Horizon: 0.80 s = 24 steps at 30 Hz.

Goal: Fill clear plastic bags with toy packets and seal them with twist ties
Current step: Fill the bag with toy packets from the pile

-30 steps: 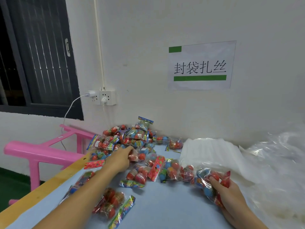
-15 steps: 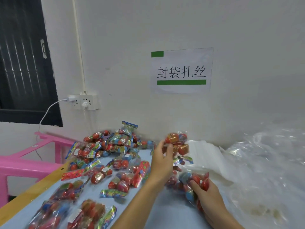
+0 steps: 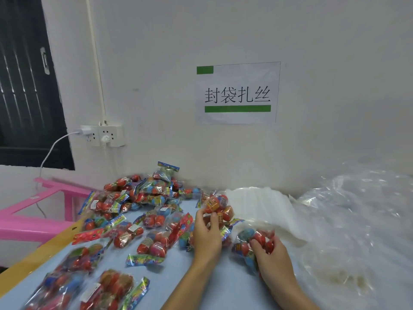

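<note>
Left hand lowered, toy packet pinched fingertip-high

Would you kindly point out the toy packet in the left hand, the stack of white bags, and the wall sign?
toy packet (image 3: 218,205): head view, on its orange toy.
stack of white bags (image 3: 257,202): head view, top sheet's middle.
wall sign (image 3: 238,93): head view, on the printed characters.

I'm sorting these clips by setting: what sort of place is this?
Probably a small packing workstation. A printed station sign hangs on the wall, toy packets lie heaped on the blue table, and a stack of clear plastic bags lies beside them.
</note>
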### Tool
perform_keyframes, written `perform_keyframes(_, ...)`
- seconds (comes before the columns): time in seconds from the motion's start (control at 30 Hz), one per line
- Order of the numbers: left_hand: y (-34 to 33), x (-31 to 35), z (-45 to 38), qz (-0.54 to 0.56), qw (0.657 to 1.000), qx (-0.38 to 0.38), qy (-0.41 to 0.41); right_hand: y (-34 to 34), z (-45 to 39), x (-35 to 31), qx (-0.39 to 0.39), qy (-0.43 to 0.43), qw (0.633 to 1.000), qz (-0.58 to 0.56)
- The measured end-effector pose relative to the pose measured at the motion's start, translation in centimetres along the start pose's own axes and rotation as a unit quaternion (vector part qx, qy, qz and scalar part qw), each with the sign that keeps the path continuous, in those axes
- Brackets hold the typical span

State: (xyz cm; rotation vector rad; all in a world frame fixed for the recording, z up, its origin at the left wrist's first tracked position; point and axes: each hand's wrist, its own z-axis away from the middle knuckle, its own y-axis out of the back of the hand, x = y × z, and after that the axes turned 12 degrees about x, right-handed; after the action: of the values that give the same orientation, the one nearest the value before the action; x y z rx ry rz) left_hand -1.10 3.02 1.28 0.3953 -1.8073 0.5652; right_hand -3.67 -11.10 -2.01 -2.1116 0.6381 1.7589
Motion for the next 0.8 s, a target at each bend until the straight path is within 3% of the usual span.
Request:
perform_keyframes(0.13, -0.1, 0.7, 0.2, 0.082, 0.995, -0.010, 0.063, 0.3, -0.2, -0.3, 0.024, 0.003, 1.000, -0.002)
perform_keyframes(0.27, 0.0, 1.1, 0.2, 0.224, 0.961, -0.078, 0.142, 0.4, -0.3, -0.4, 0.022, -0.027, 0.999, -0.028)
perform_keyframes(0.37, -0.1, 1.1, 0.5, 0.228, 0.956, -0.093, 0.157, 0.4, -0.1, -0.7, 0.014, -0.036, 0.998, -0.049)
perform_keyframes(0.5, -0.3, 1.1, 0.4, 0.202, 0.967, -0.049, 0.144, 0.5, -0.2, -0.8, 0.013, -0.040, 0.997, -0.064)
perform_keyframes(0.8, -0.3, 1.9, 1.0, 0.259, 0.946, -0.091, 0.173, 0.5, -0.3, -0.6, 0.014, -0.033, 0.995, -0.097)
